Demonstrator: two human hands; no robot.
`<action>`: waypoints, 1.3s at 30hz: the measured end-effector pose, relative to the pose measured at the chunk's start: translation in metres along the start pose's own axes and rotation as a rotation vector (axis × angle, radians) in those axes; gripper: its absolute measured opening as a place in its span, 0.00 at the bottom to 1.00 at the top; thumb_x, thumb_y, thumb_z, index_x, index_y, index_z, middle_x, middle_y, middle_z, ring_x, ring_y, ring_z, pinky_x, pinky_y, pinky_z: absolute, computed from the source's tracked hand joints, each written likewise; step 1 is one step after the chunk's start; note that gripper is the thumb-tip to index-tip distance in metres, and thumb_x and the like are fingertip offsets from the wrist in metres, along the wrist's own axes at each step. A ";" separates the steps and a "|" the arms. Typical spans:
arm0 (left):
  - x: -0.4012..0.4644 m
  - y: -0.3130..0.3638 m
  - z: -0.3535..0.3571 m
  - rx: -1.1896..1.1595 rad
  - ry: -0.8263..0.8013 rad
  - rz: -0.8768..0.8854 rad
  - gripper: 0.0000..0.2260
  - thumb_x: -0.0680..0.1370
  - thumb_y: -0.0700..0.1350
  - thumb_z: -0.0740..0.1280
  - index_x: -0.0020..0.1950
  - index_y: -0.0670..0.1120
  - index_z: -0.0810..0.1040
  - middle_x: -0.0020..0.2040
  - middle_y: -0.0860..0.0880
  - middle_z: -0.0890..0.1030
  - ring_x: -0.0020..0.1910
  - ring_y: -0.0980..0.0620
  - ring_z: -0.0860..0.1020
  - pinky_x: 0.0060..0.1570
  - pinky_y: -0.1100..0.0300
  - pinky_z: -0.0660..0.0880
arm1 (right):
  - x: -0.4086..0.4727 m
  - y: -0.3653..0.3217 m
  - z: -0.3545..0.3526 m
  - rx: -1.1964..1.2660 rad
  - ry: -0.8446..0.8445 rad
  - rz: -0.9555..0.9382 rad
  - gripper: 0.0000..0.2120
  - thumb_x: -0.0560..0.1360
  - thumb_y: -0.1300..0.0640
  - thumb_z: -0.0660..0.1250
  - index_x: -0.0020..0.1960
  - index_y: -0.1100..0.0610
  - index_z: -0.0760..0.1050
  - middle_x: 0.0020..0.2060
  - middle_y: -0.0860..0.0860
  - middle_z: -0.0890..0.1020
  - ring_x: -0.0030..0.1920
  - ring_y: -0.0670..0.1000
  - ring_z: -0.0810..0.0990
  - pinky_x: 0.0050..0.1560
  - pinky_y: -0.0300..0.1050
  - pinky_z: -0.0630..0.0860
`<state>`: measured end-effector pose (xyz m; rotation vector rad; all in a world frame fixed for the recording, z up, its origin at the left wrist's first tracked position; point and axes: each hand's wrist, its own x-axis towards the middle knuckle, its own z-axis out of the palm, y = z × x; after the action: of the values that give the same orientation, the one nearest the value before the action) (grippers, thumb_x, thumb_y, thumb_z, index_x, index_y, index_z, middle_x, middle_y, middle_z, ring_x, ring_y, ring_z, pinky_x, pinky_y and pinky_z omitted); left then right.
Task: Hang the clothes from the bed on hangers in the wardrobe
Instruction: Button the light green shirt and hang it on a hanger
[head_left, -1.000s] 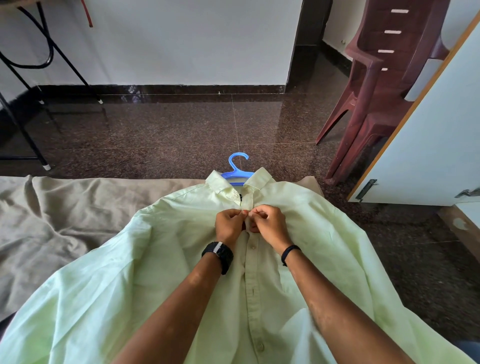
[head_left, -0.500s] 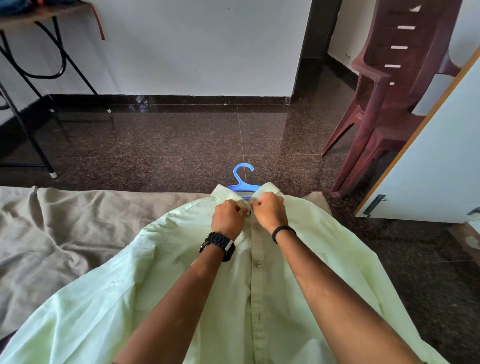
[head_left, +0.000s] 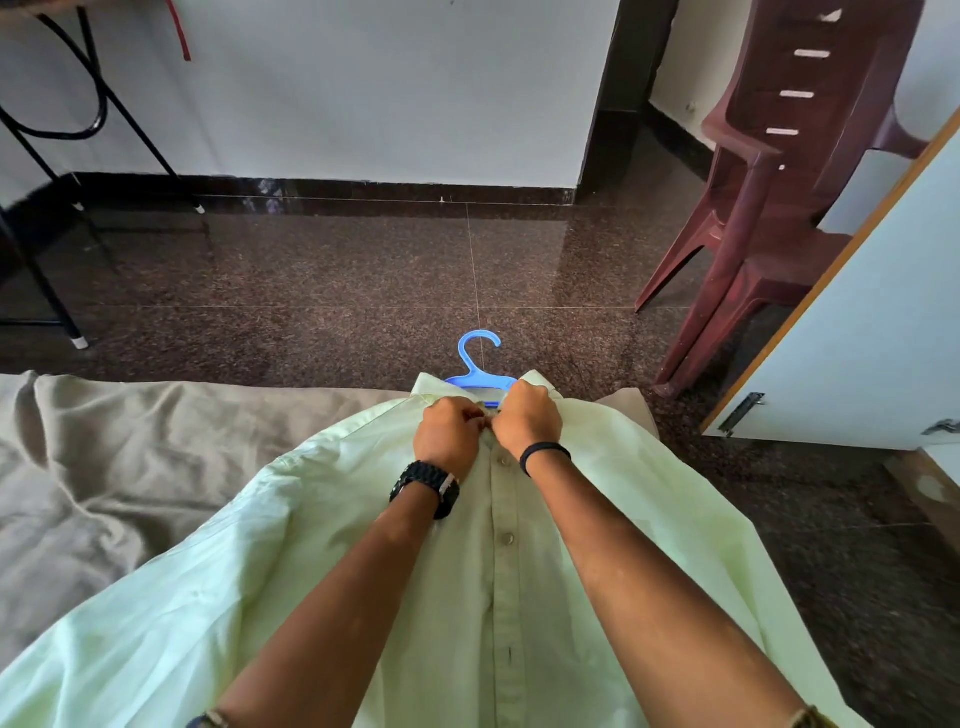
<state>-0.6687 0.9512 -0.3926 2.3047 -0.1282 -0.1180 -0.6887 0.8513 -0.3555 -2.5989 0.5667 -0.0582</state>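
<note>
Rumpled beige bedsheet (head_left: 104, 467); both hands pinch smooth pale-green shirt (head_left: 623, 493) collar.

My one head-worn camera looked forward and down from close above the bed (head_left: 130, 467), facing the floor (head_left: 337, 270) and wall (head_left: 363, 88) toward 12 o'clock, my forearms entering from 6 o'clock.

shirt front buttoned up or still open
Mostly buttoned: the shirt placket lies closed below the hands with two buttons showing. The left hand and right hand pinch it at the collar, hiding the top button.
</note>
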 end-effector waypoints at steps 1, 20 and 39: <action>0.002 0.001 0.000 -0.003 -0.015 -0.001 0.06 0.75 0.43 0.68 0.46 0.47 0.84 0.46 0.45 0.84 0.49 0.44 0.80 0.48 0.53 0.77 | 0.000 0.003 0.001 0.089 0.025 0.024 0.05 0.73 0.63 0.65 0.48 0.61 0.77 0.50 0.60 0.80 0.51 0.60 0.79 0.43 0.46 0.72; 0.002 0.010 -0.010 -0.563 -0.198 -0.233 0.11 0.78 0.33 0.61 0.36 0.39 0.76 0.34 0.44 0.73 0.31 0.50 0.70 0.27 0.66 0.71 | -0.004 0.033 0.021 0.889 -0.118 0.074 0.11 0.76 0.65 0.66 0.35 0.57 0.78 0.33 0.52 0.80 0.35 0.50 0.79 0.43 0.47 0.81; 0.005 0.004 0.011 -0.544 -0.055 -0.257 0.11 0.70 0.42 0.68 0.27 0.44 0.79 0.31 0.42 0.80 0.37 0.44 0.79 0.49 0.45 0.79 | -0.007 0.038 0.018 1.023 -0.178 0.039 0.11 0.77 0.69 0.61 0.40 0.59 0.79 0.38 0.57 0.82 0.37 0.50 0.82 0.44 0.42 0.81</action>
<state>-0.6651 0.9403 -0.3973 1.7654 0.1570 -0.3081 -0.7076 0.8316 -0.3886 -1.5772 0.3728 -0.0771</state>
